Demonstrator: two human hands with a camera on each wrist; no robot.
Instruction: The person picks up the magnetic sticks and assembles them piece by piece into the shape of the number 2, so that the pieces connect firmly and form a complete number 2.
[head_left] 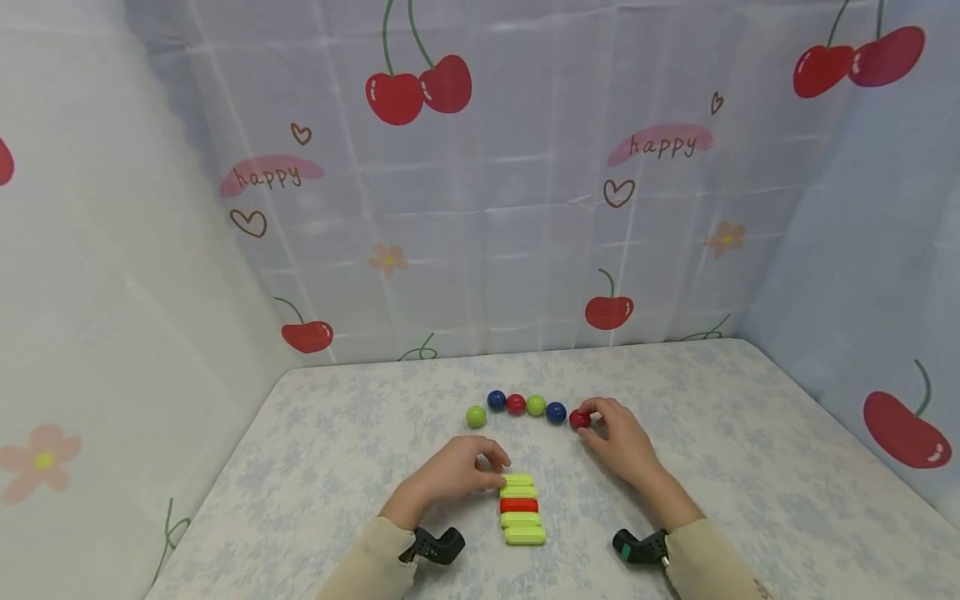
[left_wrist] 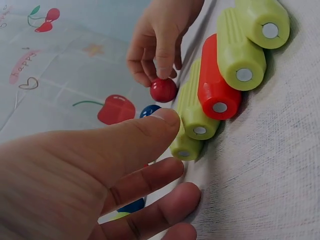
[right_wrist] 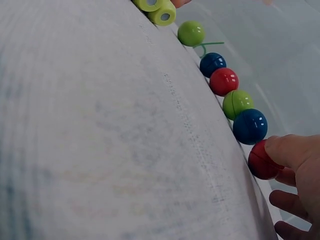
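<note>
My right hand pinches a red ball between thumb and fingers, at the right end of a curved row of balls on the table. Beside it sits a blue ball, followed leftward by a green ball, another red ball and another blue one. My left hand hovers with loosely bent fingers at the far end of a column of yellow-green rods. Its thumb overlaps the farthest rods in the left wrist view; contact cannot be told. One red rod lies mid-column.
A second green ball sits slightly nearer, at the row's left end. Silver discs show on the rod ends. Pale patterned cloth covers the table, and a cherry-printed curtain encloses its back and sides. Each wrist wears a black device.
</note>
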